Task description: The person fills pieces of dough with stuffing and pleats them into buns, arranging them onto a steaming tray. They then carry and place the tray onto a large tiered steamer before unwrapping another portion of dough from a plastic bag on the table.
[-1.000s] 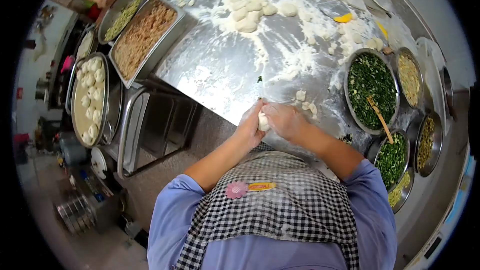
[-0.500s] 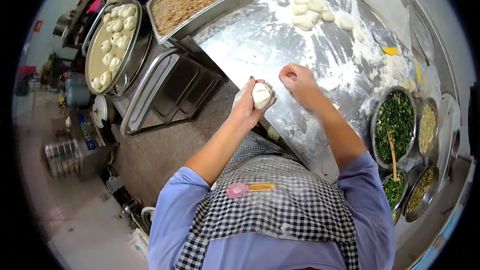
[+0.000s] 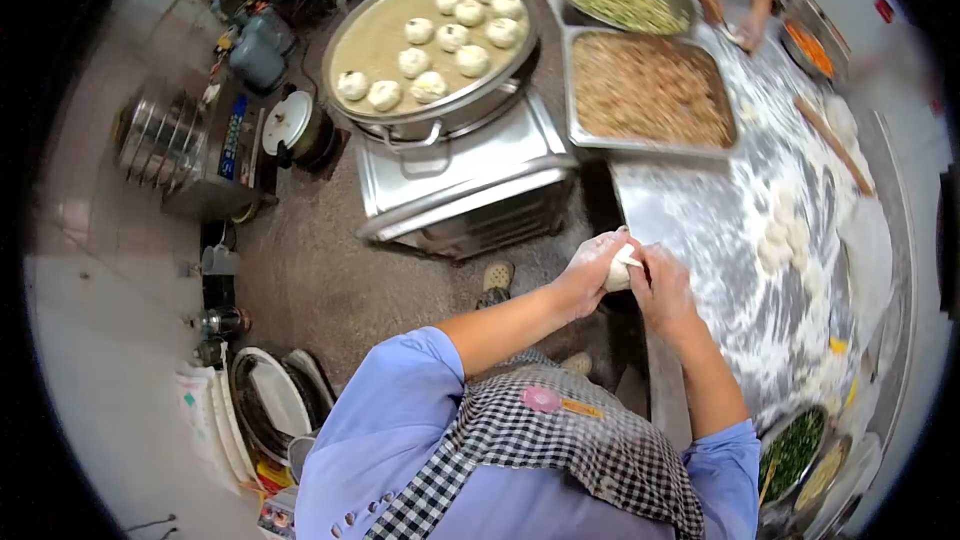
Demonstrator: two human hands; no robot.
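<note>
My left hand (image 3: 585, 275) is closed around a white filled dough bun (image 3: 618, 276) just off the front edge of the floured table. The fingers of my right hand (image 3: 666, 290) pinch a fold of dough at the bun's top. Beyond my hands, to the left, a round steamer pan (image 3: 372, 38) bears several pleated buns on its lining. Minced brown filling (image 3: 650, 90) lies in a rectangular metal tray (image 3: 655, 148) on the far part of the table. Dough pieces (image 3: 785, 240) rest on the floured metal surface to the right.
Under the steamer stands a metal cabinet (image 3: 460, 175). A co-worker's hands (image 3: 750, 30) handle dough at the top right, near a bowl of green filling (image 3: 625, 5). A rolling pin (image 3: 833, 144) lies at the far side. Bowls of chopped greens (image 3: 795, 452) sit at the lower right.
The view has turned left, bringing the steamer and a co-worker into fuller sight. My right hand, apart from the bun before, has come onto it and now pinches its top.
</note>
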